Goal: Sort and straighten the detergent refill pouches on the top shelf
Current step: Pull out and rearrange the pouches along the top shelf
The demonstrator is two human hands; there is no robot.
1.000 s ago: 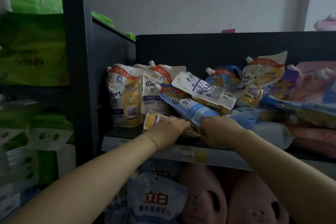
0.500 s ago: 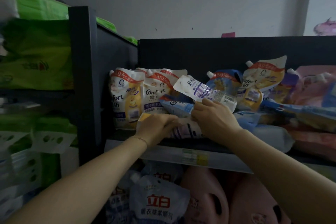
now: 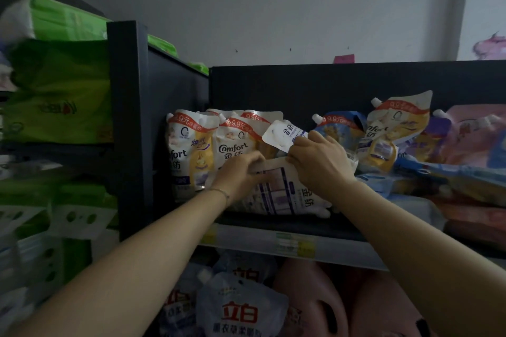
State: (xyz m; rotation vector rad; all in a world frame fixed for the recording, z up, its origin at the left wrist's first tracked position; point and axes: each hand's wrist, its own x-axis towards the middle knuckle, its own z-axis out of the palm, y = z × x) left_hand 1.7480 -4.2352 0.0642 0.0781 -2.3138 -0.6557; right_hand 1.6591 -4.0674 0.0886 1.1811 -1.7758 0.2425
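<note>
Below the white pouch, under the top shelf, sit a bag with red characters and pink jugs. The white pouch stands at the shelf's front edge. The left hand grips its upper left edge with curled fingers; the right hand curls over its upper right corner. Just above it a small pouch tilts against the right fingers; whether they hold it, I cannot tell. Behind it to the left, yellow pouches stand upright; to its right lies a jumbled heap of pouches.
</note>
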